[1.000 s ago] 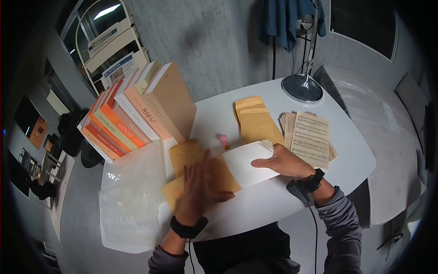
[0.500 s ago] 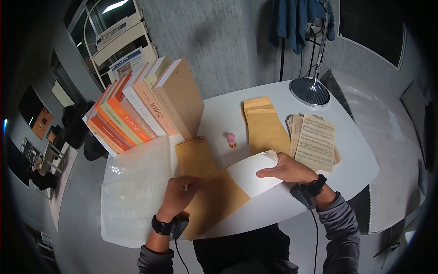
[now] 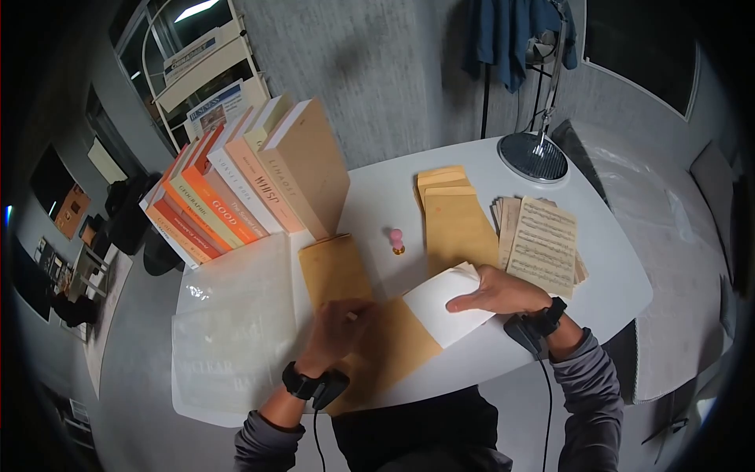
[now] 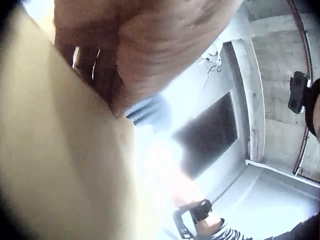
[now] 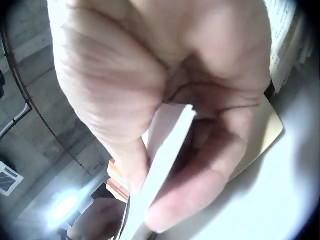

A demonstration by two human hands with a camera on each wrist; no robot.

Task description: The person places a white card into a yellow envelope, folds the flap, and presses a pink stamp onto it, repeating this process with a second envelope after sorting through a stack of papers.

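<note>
A brown envelope (image 3: 393,346) lies slanted at the near edge of the white table (image 3: 377,197). My left hand (image 3: 350,315) curls over its upper left edge and holds it; in the left wrist view the palm sits close on the tan envelope (image 4: 50,150). A white sheet (image 3: 440,311) sticks out of the envelope's right end. My right hand (image 3: 464,303) pinches that sheet between thumb and fingers, and the right wrist view shows the white sheet (image 5: 165,165) edge-on in the grip.
A second brown envelope (image 3: 334,267) lies behind the left hand, a small pink stamp (image 3: 397,240) beside it. Stacked envelopes (image 3: 456,220), sheet music (image 3: 543,244) and a lamp base (image 3: 535,157) sit to the right. Leaning books (image 3: 244,189) and a clear plastic bag (image 3: 236,330) fill the left.
My left hand went from flat on the envelope to curled on its edge. The right hand has slid the white sheet left and down, so less of it shows.
</note>
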